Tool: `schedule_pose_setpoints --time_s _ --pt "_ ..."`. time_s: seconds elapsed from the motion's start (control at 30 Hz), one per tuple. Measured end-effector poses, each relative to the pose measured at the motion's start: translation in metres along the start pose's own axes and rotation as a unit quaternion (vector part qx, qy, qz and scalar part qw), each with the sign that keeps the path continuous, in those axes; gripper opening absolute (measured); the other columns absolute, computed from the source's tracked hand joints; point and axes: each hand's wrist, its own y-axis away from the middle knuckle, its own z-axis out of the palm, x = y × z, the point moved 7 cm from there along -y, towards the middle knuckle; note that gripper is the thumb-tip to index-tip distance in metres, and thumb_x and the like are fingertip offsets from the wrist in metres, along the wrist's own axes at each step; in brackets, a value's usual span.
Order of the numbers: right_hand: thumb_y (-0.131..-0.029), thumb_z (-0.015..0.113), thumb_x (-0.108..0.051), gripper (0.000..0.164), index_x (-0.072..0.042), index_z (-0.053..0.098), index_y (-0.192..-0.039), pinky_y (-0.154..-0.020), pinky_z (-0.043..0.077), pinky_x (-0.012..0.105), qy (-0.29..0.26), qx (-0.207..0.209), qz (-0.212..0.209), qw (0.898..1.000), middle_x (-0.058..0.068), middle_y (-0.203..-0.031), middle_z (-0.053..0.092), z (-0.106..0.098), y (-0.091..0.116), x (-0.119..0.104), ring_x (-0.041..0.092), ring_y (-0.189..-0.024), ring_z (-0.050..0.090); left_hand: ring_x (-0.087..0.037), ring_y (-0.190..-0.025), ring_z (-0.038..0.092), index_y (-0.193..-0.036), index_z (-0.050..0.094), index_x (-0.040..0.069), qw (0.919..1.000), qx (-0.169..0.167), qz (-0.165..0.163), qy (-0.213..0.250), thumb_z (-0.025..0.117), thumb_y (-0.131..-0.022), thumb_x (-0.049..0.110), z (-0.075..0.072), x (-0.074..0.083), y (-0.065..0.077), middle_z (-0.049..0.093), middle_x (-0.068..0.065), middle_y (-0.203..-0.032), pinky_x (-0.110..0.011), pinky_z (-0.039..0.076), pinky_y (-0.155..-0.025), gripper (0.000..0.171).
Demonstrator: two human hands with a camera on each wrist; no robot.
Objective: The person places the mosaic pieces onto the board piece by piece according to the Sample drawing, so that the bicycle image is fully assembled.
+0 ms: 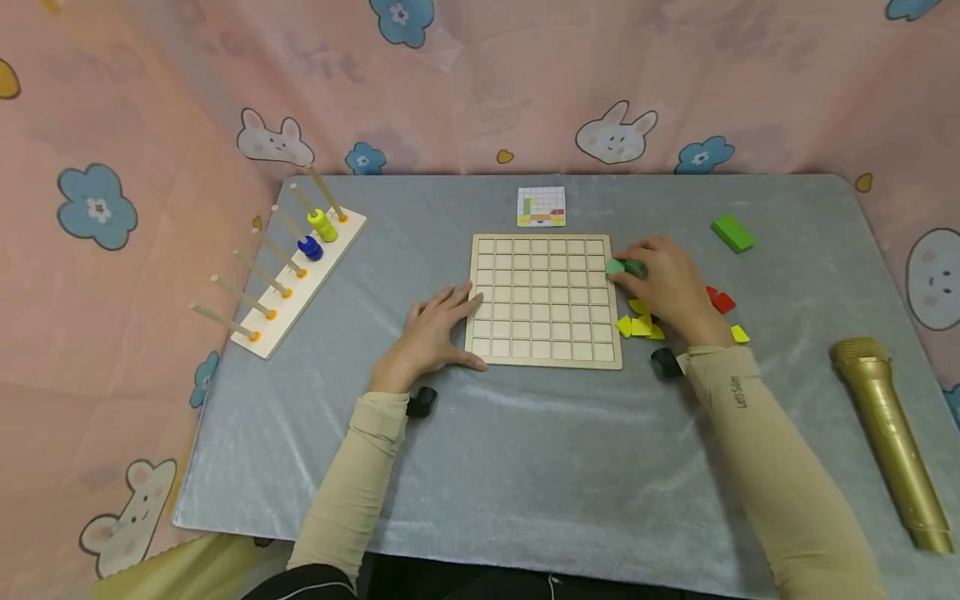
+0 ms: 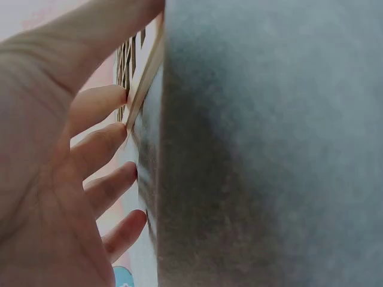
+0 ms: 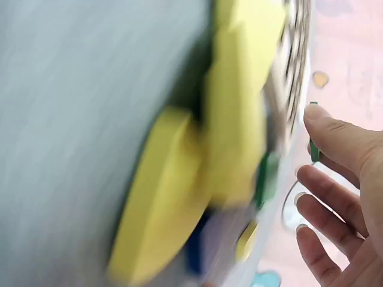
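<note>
Here, the right hand (image 1: 670, 285) pinches a small green piece (image 1: 615, 267) at the right edge of the wooden grid board (image 1: 540, 302), near yellow pieces (image 1: 641, 327); the left hand (image 1: 429, 335), fingers spread, touches the board's left edge

Dark lettering (image 1: 738, 392), apparently "Let's Slim", on right sleeve (image 1: 787, 483)

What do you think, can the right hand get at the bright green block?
Probably yes: only gray cloth shows between the right hand and the bright green block, though that hand pinches a green piece it might need to release first.
</note>
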Motion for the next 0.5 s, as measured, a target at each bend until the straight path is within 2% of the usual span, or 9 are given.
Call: schedule_pose_setpoints --time_s 0.17,0.33,0.5 --pt "-0.096 0.080 -0.018 0.040 0.005 0.073 -0.128 -0.097 0.050 0.060 -0.022 -0.021 0.007 1.000 0.027 -0.120 0.066 0.011 -0.008 -0.023 0.044 -0.116 0.056 -0.024 -0.168 0.008 -0.168 0.033 0.024 1.0000 0.002 -0.003 0.003 0.094 -0.076 0.045 0.002 -0.002 0.000 0.015 0.003 -0.179 -0.061 0.015 -0.130 0.113" --pt "-0.096 0.080 -0.013 0.035 0.006 0.075 -0.125 -0.089 0.051 0.052 -0.100 -0.031 -0.021 0.994 0.023 -0.110 0.068 0.028 -0.018 -0.052 0.040 -0.108 0.058 -0.024 -0.168 0.010 -0.168 0.035 0.024 0.9999 0.010 0.000 0.007 0.094 -0.075 0.046 0.002 -0.003 0.000 0.017 0.003 -0.179 -0.060 0.017 -0.129 0.113" --pt "-0.099 0.077 -0.016 0.032 0.003 0.076 -0.125 -0.094 0.051 0.053 -0.143 -0.054 -0.023 0.988 0.021 -0.115 0.069 0.045 -0.029 -0.074 0.037 -0.111 0.060 -0.025 -0.167 0.013 -0.167 0.036 0.023 0.9998 0.019 0.005 0.007 0.095 -0.075 0.046 0.000 -0.003 0.001 0.019 0.002 -0.179 -0.059 0.019 -0.129 0.111"
